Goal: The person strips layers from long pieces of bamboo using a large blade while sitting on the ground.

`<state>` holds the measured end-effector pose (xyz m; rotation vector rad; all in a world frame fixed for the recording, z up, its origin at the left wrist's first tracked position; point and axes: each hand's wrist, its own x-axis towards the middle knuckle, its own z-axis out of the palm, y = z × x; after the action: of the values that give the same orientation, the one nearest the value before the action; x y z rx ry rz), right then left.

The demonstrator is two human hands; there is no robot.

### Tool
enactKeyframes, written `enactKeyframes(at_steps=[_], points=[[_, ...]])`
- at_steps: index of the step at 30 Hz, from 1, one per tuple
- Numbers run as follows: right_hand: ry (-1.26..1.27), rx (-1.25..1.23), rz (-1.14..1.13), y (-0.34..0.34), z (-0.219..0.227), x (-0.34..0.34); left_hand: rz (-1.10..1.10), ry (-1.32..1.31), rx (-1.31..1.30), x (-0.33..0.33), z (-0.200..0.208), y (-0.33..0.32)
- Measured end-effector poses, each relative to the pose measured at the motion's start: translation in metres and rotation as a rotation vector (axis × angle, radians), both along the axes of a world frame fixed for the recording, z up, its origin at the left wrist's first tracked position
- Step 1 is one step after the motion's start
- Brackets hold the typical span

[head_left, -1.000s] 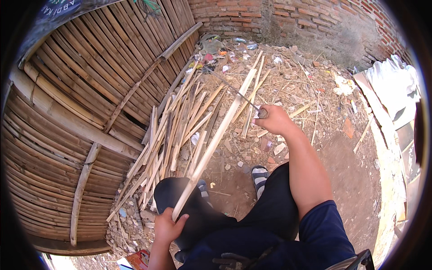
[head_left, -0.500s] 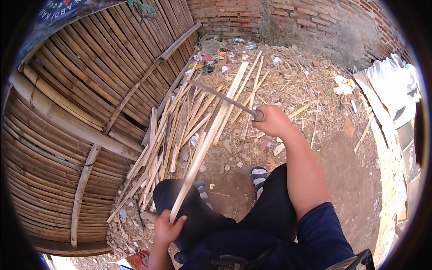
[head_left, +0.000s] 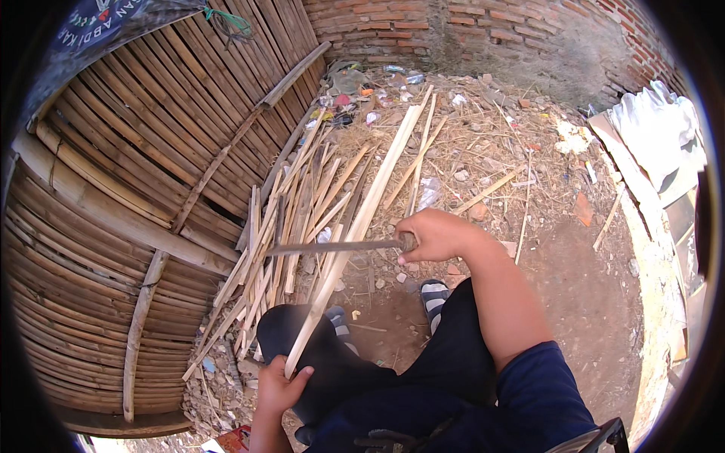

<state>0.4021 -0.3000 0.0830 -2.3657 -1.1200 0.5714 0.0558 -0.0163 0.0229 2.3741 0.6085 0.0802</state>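
Cream-coloured strip [head_left: 362,217] of wood or bamboo, long and narrow, slanting from 7 o'clock to just past 12. Clamped at its near end by the left hand [head_left: 279,386], low at 7 o'clock, thumb and fingers closed about it. Passing over the black-clad left knee [head_left: 278,328], far end above the littered ground [head_left: 468,158]; resting there or not, impossible to tell.

Close to the centre, toward 3 o'clock, right hand [head_left: 438,235], fingers wrapped round the stubby handle [head_left: 408,241] of a dark, narrow blade [head_left: 332,248]. Pointed to 9 o'clock, crossing over the strip near its middle; contact uncertain.

By judgement, somewhere partway through with this piece: apparently unbroken along its visible length, with no split or notch to make out. How much shaping already done, or how much left, not readable from here. Between 9 and 10 o'clock, heap of similar strips [head_left: 291,211], loosely piled alongside the slatted wall [head_left: 113,294]; worked or waiting, no way to say. Near 12 o'clock, a few more loose strips [head_left: 424,143], lying apart from the heap.
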Motion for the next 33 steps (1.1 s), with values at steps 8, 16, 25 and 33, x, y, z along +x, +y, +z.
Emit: enactKeyframes(at_steps=[8,16,25,33], points=[[-0.095,0.174,-0.331,-0.023,-0.027,0.033,-0.027,-0.005,-0.040,0.001,-0.010,0.009],[-0.099,-0.017,0.098,-0.004,0.002,-0.013,-0.018,0.012,-0.028,0.000,-0.003,0.004],[-0.150,0.147,-0.309,-0.023,-0.017,0.017,-0.047,-0.004,0.015,0.001,-0.010,0.011],[-0.121,0.061,0.028,-0.003,-0.018,-0.005,-0.054,0.036,-0.004,0.000,-0.005,0.009]])
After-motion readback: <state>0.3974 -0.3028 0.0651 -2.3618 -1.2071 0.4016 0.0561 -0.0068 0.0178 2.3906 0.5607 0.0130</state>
